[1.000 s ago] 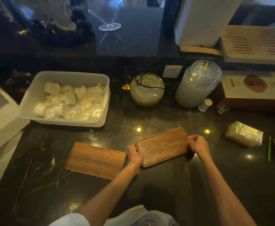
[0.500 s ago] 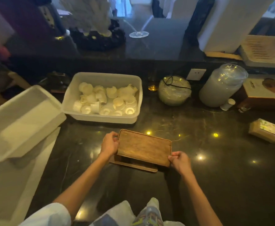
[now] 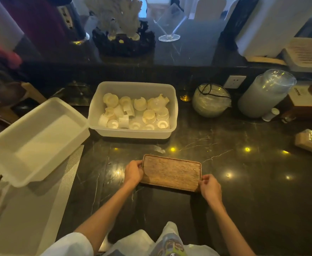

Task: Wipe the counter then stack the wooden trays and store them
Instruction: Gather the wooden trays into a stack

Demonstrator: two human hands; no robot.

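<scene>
A rectangular wooden tray [image 3: 171,172] lies flat on the dark marble counter [image 3: 243,191], in the middle of the head view. It sits squarely on a second wooden tray, which is almost fully hidden beneath it. My left hand [image 3: 133,172] grips the stack's left short edge. My right hand [image 3: 210,188] holds its near right corner with curled fingers.
A white plastic tub [image 3: 96,115] with several small white cups stands behind the trays. An empty white tub [image 3: 35,139] sits tilted at the left over a pale mat. A glass bowl [image 3: 211,100], a tall lidded jar [image 3: 266,93] and a small box [image 3: 311,141] stand right.
The two trays lay side by side a second ago. I carried the right one left and set it down on the other; it was tilted half a second ago and now lies flat.
</scene>
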